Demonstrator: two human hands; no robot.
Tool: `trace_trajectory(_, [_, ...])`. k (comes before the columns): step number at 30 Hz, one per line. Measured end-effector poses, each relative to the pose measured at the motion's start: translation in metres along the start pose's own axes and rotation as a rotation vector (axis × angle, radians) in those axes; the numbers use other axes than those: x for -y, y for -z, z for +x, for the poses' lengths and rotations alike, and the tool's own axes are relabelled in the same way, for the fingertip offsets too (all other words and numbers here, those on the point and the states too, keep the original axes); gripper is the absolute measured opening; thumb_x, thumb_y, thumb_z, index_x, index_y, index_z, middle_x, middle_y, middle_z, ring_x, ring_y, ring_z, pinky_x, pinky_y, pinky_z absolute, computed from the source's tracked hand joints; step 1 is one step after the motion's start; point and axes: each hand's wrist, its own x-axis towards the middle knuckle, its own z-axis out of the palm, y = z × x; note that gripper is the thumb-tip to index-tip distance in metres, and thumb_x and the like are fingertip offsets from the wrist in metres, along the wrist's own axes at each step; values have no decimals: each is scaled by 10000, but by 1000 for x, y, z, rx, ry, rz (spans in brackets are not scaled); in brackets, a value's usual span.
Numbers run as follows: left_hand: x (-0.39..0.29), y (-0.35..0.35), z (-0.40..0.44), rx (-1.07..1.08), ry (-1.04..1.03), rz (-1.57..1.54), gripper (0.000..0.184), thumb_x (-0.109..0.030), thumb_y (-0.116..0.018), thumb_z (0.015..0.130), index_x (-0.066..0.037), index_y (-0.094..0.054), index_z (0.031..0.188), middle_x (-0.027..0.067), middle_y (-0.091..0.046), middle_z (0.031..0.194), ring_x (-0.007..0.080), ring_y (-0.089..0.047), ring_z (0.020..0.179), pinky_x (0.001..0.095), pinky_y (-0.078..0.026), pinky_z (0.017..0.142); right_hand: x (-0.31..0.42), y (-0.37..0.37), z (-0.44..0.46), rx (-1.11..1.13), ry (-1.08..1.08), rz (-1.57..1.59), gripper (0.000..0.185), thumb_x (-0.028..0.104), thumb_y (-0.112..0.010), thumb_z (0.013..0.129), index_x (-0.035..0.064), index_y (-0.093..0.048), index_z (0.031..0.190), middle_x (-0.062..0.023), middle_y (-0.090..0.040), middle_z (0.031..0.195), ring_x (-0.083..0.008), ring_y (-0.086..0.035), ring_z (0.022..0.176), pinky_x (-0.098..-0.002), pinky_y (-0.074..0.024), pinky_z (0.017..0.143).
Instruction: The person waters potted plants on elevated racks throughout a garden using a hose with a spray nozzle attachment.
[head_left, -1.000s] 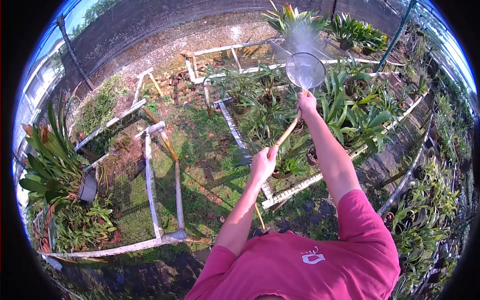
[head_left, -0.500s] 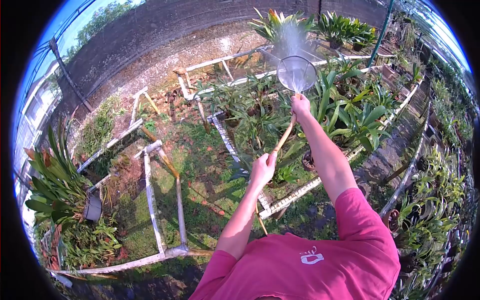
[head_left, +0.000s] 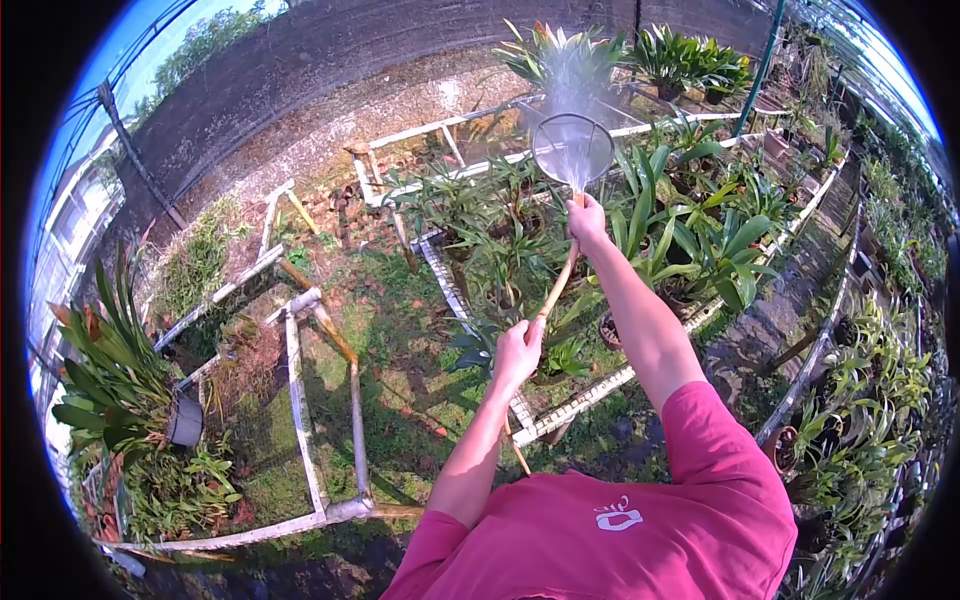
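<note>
Outdoors in a sunny yard, with a dark wall [head_left: 330, 80] bending across the upper part of the frame and patchy green ground [head_left: 400, 345] in the middle. At the bottom of the frame, wears a pink shirt [head_left: 600, 555] and stretches both arms up toward the plants. Right of the middle, a big group of leafy plants [head_left: 740, 240], with white boards [head_left: 575, 402] along the near edge. Left of the middle, a frame of white and brown poles [head_left: 303, 410]. Along the right edge, many thin-leaved plants [head_left: 850, 420], packed close together. Far left, one big bushy plant [head_left: 100, 380]. At the upper middle, white water spray [head_left: 572, 75] in front of a spiky plant [head_left: 520, 55]. Below the spray, a long tan hose [head_left: 557, 290] with a round spray head [head_left: 572, 150] at its top end. Holds the hose in two places: has the right hand [head_left: 587, 220] wrapped around it just below the spray head, and has the left hand [head_left: 517, 352] closed around it lower down, near the center. At the left, a gray pot [head_left: 185, 420] beneath the bushy plant. On the shirt, a small white logo [head_left: 618, 520].
</note>
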Motion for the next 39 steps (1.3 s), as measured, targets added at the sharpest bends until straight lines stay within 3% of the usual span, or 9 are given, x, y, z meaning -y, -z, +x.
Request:
trace_trajectory(19, [0, 2, -3, -9, -5, 44, 493, -453, -537, 978, -1, -539, 779, 184, -572, 633, 345, -577, 585, 455, -421, 568, 10, -9, -5, 32, 7, -30, 219, 114, -611, 909, 43, -592, 1116, -15, -552, 680, -107, -486, 464, -294, -399, 403])
trace_trajectory(25, [-12, 7, -5, -22, 7, -12, 489, -436, -542, 983, 3, -541, 770, 169, -551, 591, 317, -561, 525, 440, -408, 529, 3, -11, 5, 47, 9, -10, 223, 107, -618, 899, 32, -597, 1107, -21, -571, 689, -111, -508, 479, -300, -414, 413])
trace_trajectory(28, [-1, 4, 3, -12, 0, 50, 438, -409, -558, 983, -8, -644, 829, 84, -597, 614, 180, -573, 563, 352, -447, 557, 2, -15, 7, 51, 14, -21, 233, 98, -617, 895, 30, -592, 1116, -25, -573, 686, -115, -513, 476, -302, -419, 412])
trace_trajectory(39, [-7, -2, 17, -5, 15, 59, 451, -424, -552, 980, -14, -623, 805, 88, -598, 627, 201, -586, 586, 366, -450, 579, 5, -8, 26, -42, -14, -22, 228, 74, -600, 868, 45, -594, 1094, -36, -573, 679, -131, -516, 468, -319, -423, 407])
